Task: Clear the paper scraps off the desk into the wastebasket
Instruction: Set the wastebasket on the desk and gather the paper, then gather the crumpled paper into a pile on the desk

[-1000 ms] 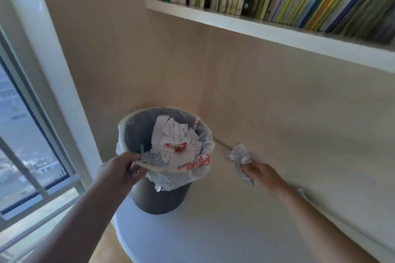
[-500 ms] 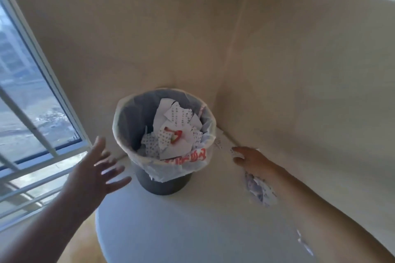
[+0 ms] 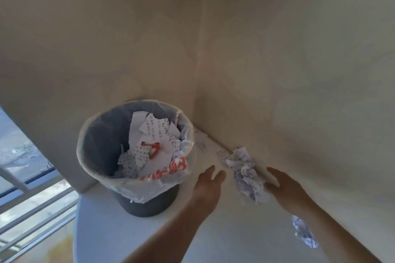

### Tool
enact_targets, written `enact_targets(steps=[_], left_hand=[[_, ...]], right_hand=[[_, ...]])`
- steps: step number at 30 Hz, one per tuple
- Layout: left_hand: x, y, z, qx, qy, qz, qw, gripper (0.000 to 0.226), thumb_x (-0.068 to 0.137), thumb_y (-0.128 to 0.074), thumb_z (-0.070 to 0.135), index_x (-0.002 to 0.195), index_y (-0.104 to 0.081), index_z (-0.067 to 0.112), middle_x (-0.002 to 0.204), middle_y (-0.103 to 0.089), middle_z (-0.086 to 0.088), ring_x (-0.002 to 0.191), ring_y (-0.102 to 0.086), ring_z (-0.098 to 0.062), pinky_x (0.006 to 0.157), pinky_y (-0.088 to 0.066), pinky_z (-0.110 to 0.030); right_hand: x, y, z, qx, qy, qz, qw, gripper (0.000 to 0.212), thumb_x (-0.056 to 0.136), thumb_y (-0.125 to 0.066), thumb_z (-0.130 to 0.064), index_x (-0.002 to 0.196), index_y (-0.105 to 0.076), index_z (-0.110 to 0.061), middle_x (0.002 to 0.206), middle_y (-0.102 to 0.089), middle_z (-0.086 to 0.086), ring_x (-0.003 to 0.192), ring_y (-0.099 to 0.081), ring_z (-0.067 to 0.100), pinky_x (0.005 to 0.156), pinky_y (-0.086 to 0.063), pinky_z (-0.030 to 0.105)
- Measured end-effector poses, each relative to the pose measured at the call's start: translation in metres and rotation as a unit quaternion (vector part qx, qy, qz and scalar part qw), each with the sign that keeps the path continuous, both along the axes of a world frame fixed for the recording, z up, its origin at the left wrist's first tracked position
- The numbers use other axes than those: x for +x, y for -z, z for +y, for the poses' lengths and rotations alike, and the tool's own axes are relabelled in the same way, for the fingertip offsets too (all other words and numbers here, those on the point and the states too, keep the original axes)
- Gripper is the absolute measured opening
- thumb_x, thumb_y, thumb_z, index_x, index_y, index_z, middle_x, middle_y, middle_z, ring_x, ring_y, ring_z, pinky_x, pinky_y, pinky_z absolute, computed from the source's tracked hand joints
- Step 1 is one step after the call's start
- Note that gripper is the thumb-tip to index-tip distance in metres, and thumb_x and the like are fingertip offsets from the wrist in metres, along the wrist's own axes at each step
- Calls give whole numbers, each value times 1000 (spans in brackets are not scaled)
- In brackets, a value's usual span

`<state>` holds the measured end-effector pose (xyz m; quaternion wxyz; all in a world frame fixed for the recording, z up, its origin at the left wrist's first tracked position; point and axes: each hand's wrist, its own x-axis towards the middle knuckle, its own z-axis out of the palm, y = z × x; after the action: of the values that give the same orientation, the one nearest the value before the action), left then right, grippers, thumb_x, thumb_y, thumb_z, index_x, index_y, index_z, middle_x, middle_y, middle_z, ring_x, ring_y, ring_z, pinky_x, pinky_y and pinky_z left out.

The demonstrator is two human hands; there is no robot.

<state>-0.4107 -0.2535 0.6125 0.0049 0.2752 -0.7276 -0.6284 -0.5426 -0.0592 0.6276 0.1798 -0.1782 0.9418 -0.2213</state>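
Observation:
A grey wastebasket (image 3: 149, 205) with a clear plastic liner stands on the white desk (image 3: 149, 237) in the corner, holding several torn printed paper pieces. A crumpled heap of paper scraps (image 3: 245, 168) lies on the desk by the right wall. My left hand (image 3: 208, 186) is open, flat over the desk just left of the heap. My right hand (image 3: 286, 190) is open on the heap's right side, fingers touching its edge. Small flat scraps (image 3: 203, 145) lie near the corner behind the basket. Another scrap (image 3: 304, 235) lies under my right forearm.
Beige walls meet in a corner right behind the basket and the scraps. A window with white rails (image 3: 25, 198) is at the left, past the rounded desk edge.
My left hand crossed from the basket's left side to the right, beside the scraps. My right hand opened and drew back, with the crumpled heap now between both hands. The view tilted downward.

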Motion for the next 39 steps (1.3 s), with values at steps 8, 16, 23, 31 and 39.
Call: enact_targets(steps=[8,16,23,31,39], left_hand=[[-138,92,-42,-337,57,-150,928,66,96,-27,54,154,-18,24,163,-12,-16,146,-15,-36,115,-20,-50],[-206,152,-92,-429,79,-214,874,67,93,-16,59,154,-15,30,166,-2,-8,149,0,-33,114,-1,-58],[-170,150,-29,-606,278,-96,739,51,96,-24,51,145,-30,37,156,-26,-6,145,-16,-35,112,-11,-64],[-94,145,47,-503,379,3,777,66,100,-19,48,155,-3,17,164,-19,-4,150,-9,-18,117,3,-42],[-84,117,43,-325,446,56,832,91,83,-56,28,155,1,31,166,3,1,148,-19,-23,111,-27,-34]], right_hand=[[20,77,106,-34,201,17,979,35,82,-72,-2,113,-63,11,87,-63,21,99,-59,38,80,-35,36],[24,138,114,-92,211,42,972,62,87,-68,-18,144,-42,-19,149,-41,11,135,-42,26,104,-37,34],[24,138,95,-39,171,51,983,59,90,-59,-15,145,-37,-16,150,-38,10,125,-47,20,97,-40,33],[55,111,76,11,94,6,996,60,90,-60,-17,145,-37,-21,154,-32,7,130,-46,15,94,-36,19],[32,98,94,-8,132,-53,990,113,64,-78,-59,153,-10,-41,164,10,-6,151,-9,20,118,-25,45]])
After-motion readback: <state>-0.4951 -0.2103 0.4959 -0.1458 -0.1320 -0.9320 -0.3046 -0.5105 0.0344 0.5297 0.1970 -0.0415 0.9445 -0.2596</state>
